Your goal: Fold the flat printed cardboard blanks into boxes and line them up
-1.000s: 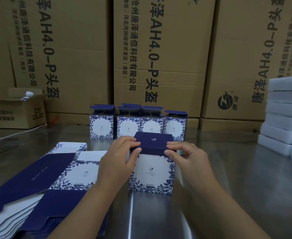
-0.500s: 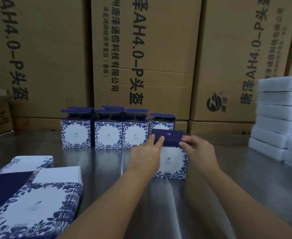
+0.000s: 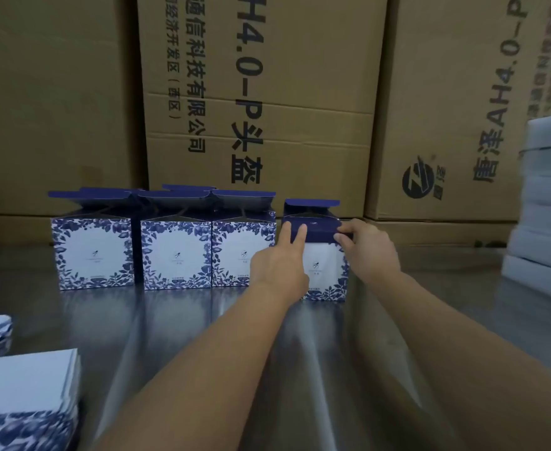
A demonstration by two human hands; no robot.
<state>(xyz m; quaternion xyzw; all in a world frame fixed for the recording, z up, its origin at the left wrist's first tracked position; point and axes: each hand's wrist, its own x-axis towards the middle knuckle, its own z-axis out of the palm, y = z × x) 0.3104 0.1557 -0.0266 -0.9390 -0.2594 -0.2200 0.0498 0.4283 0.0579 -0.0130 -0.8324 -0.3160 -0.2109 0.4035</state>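
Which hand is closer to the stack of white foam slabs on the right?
Right. The right hand grips the top right corner of the blue-and-white printed cardboard box, left of the stack of white foam slabs; the left hand touches that box's lid farther left.

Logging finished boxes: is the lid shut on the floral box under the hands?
Shut: the navy lid of the blue-and-white floral cardboard box lies flat, left hand and right hand on it; neighbouring boxes' flaps stand raised.
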